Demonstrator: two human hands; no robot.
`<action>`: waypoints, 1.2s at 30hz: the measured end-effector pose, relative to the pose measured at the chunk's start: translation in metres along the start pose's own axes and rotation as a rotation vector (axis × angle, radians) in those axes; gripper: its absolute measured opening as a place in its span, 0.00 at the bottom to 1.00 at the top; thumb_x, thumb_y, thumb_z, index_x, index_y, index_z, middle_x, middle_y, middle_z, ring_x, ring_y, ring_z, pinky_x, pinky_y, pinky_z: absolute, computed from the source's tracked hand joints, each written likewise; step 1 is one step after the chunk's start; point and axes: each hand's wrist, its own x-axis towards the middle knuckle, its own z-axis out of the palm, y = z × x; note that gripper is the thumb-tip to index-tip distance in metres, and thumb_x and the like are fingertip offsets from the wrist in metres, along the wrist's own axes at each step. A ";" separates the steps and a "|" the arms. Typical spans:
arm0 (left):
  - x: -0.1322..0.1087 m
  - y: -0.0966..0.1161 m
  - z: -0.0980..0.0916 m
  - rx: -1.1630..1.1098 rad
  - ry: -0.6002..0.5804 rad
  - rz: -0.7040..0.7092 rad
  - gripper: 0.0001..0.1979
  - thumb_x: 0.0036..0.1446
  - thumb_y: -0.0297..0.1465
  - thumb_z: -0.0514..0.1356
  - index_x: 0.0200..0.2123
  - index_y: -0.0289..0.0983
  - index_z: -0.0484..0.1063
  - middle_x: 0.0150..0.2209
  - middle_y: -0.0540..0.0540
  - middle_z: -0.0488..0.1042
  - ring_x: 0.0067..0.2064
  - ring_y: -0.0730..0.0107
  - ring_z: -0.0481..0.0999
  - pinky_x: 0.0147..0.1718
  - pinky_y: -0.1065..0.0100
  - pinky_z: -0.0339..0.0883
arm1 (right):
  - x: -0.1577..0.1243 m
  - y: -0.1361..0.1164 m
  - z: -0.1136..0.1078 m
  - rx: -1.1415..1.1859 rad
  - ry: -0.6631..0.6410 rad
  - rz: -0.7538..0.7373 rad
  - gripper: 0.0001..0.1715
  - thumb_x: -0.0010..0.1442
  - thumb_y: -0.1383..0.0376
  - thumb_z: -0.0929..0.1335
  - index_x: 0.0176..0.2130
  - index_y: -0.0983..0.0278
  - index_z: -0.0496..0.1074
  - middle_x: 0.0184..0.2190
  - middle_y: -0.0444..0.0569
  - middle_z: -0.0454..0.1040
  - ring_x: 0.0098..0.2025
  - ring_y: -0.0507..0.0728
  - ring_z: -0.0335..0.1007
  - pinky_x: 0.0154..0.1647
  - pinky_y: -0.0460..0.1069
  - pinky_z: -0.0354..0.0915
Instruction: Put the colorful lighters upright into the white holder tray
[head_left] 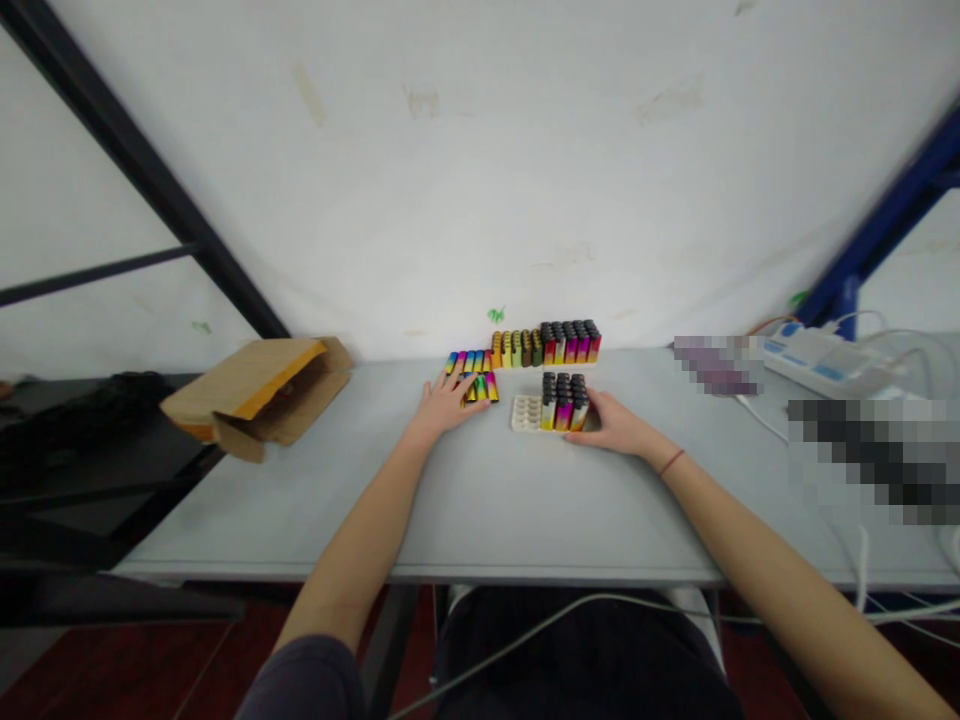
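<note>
Colourful lighters (481, 388) lie on the grey table beside and partly under my left hand (444, 402), whose fingers are spread over them. My right hand (616, 424) grips the right end of a pale tray (526, 414), thumb at the front side and fingers behind. Black-topped lighters (562, 404) stand upright in the tray's right part, while the round slots at its left end hold nothing. Behind, yellow and green lighters (516, 349) stand in a block next to another block of red and purple lighters (571, 344) with black tops.
An open cardboard box (255, 390) lies on the left of the table (525, 510), near a black metal frame. At the right are a power strip (817, 370), white cables and blurred-out items. A white wall rises behind.
</note>
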 end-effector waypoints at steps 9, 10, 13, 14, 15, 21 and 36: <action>0.014 -0.021 0.018 -0.089 0.183 0.000 0.36 0.63 0.50 0.55 0.70 0.39 0.59 0.72 0.36 0.53 0.73 0.50 0.51 0.69 0.52 0.46 | 0.000 -0.002 0.000 0.002 -0.004 0.008 0.42 0.51 0.49 0.76 0.57 0.67 0.68 0.48 0.60 0.76 0.48 0.69 0.72 0.51 0.62 0.70; 0.016 -0.022 0.020 -0.121 0.191 -0.001 0.38 0.63 0.50 0.55 0.70 0.38 0.56 0.72 0.35 0.54 0.73 0.50 0.51 0.69 0.52 0.46 | 0.000 -0.003 0.000 0.004 -0.009 0.009 0.42 0.51 0.49 0.76 0.57 0.68 0.67 0.48 0.60 0.76 0.48 0.69 0.72 0.51 0.62 0.69; 0.019 -0.025 0.024 -0.206 0.210 0.008 0.42 0.62 0.51 0.57 0.72 0.35 0.53 0.71 0.32 0.55 0.72 0.50 0.53 0.69 0.54 0.49 | 0.000 -0.003 -0.001 0.013 -0.020 0.004 0.41 0.51 0.50 0.76 0.57 0.68 0.67 0.48 0.61 0.76 0.48 0.69 0.72 0.51 0.62 0.69; 0.020 -0.026 0.025 -0.224 0.215 0.021 0.42 0.62 0.51 0.57 0.71 0.34 0.53 0.71 0.31 0.55 0.72 0.50 0.55 0.69 0.55 0.50 | 0.000 -0.003 0.000 0.013 -0.019 0.003 0.41 0.51 0.50 0.76 0.57 0.68 0.68 0.48 0.61 0.76 0.48 0.69 0.72 0.51 0.62 0.69; 0.021 -0.027 0.026 -0.236 0.222 0.035 0.42 0.62 0.50 0.57 0.71 0.34 0.54 0.70 0.30 0.56 0.71 0.51 0.56 0.69 0.55 0.51 | 0.000 -0.003 0.000 0.012 -0.016 0.005 0.41 0.51 0.50 0.76 0.56 0.68 0.68 0.48 0.61 0.76 0.48 0.69 0.72 0.51 0.62 0.69; 0.032 -0.030 0.032 -0.227 0.275 0.027 0.39 0.60 0.52 0.59 0.66 0.34 0.63 0.67 0.31 0.62 0.69 0.47 0.61 0.68 0.52 0.53 | 0.000 -0.001 0.001 0.010 -0.010 0.020 0.44 0.50 0.48 0.76 0.57 0.69 0.68 0.47 0.61 0.76 0.48 0.69 0.72 0.51 0.62 0.69; 0.001 0.013 -0.001 0.053 0.010 0.267 0.31 0.64 0.55 0.52 0.67 0.55 0.62 0.74 0.47 0.48 0.75 0.44 0.43 0.65 0.28 0.34 | 0.000 0.005 0.004 -0.003 0.008 -0.029 0.44 0.51 0.49 0.77 0.58 0.68 0.67 0.49 0.61 0.76 0.49 0.69 0.72 0.52 0.63 0.69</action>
